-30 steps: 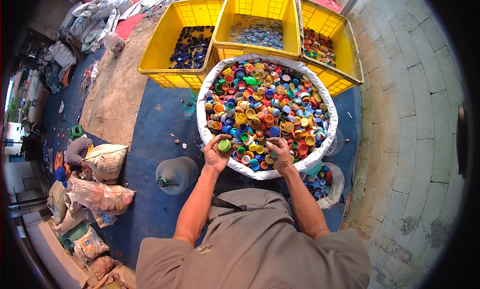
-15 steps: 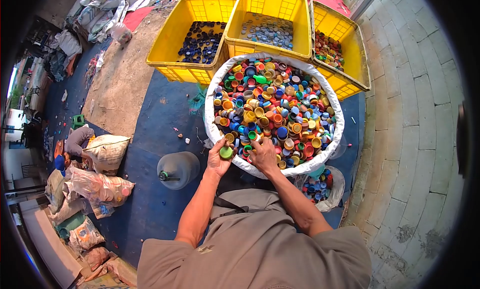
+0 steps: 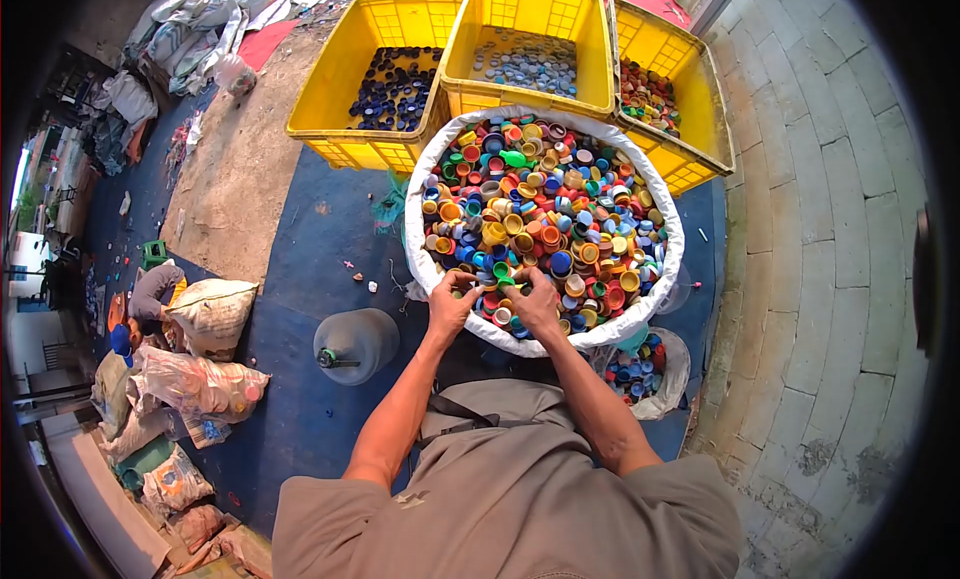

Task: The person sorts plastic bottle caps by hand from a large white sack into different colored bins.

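Note:
A wide, white-rimmed sack (image 3: 674,224) stands in front of me, heaped with plastic bottle caps (image 3: 545,214) of many colours. Over its near edge, my left hand (image 3: 452,304) has bent fingers with thumb and fingertips close together; what lies between them is too small to make out. My right hand (image 3: 534,304) is a short way to the right, above the heap. Its thumb and fingers are closed at a green bottle cap (image 3: 505,281), which sits in the gap between both hands.
Beyond the sack are three yellow crates: the left crate (image 3: 365,139) has dark blue caps, the middle crate (image 3: 530,101) pale ones, the right crate (image 3: 715,149) mixed ones. A large clear jug (image 3: 365,344) lies left. A smaller bag (image 3: 675,374) holds caps. Another person (image 3: 155,294) bends among sacks.
My left hand has moved up and right over the heap, and the light green cap no longer shows in it. My right hand has stayed near the same spot.

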The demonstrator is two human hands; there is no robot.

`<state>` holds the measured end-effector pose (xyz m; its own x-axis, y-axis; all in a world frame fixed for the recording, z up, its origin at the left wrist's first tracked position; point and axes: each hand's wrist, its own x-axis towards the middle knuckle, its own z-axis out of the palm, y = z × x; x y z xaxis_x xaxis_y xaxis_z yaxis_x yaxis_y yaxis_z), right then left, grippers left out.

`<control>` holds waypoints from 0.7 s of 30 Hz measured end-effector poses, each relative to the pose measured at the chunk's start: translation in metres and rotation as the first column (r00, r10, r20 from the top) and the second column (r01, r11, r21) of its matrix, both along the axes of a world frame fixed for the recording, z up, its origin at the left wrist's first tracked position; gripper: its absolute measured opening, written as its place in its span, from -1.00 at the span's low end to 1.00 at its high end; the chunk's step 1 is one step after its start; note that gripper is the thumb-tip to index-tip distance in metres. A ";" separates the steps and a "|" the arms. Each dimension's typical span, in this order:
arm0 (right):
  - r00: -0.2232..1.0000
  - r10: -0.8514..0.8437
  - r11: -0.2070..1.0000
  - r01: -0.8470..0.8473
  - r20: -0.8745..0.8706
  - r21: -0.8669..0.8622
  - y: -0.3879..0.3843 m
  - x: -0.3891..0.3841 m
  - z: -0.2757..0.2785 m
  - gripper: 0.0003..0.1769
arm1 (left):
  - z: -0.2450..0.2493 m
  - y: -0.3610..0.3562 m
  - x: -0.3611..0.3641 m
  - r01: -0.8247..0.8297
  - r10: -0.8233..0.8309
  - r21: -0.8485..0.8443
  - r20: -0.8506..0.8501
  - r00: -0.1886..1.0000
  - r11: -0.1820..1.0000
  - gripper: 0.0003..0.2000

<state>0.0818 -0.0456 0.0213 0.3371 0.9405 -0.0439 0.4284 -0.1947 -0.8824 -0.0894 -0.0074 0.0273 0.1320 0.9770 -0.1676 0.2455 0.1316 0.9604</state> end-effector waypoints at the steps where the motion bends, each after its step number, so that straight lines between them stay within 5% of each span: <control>1: 0.969 -0.037 0.993 0.007 -0.245 -0.119 -0.002 0.011 -0.007 -0.81 | 0.003 0.004 0.006 0.089 -0.054 0.211 -0.164 0.985 0.973 -0.78; 2: 0.783 -0.129 0.979 0.005 -0.608 -0.202 -0.004 0.022 -0.004 -0.80 | 0.008 0.007 0.011 0.156 -0.114 0.137 -0.274 0.955 0.978 -0.74; 3: 0.460 -0.226 0.963 -0.031 -0.859 -0.269 -0.007 0.032 0.004 -0.78 | 0.005 0.013 0.016 0.242 -0.180 0.203 -0.285 0.941 0.949 -0.69; 5: 0.191 -0.211 0.974 -0.035 -0.959 -0.222 -0.016 0.049 0.015 -0.70 | 0.001 0.022 0.025 0.383 -0.228 0.367 -0.399 0.888 0.848 -0.64; 10: 0.002 -0.169 0.983 0.072 -0.986 -0.169 -0.034 0.067 0.029 -0.46 | 0.000 0.034 0.042 0.569 -0.332 0.334 -0.554 0.763 0.752 -0.62; 21: -0.010 -0.223 0.966 0.135 -0.975 -0.222 -0.066 0.072 0.027 -0.46 | -0.020 0.050 0.040 0.732 -0.481 0.225 -0.626 0.614 0.643 -0.70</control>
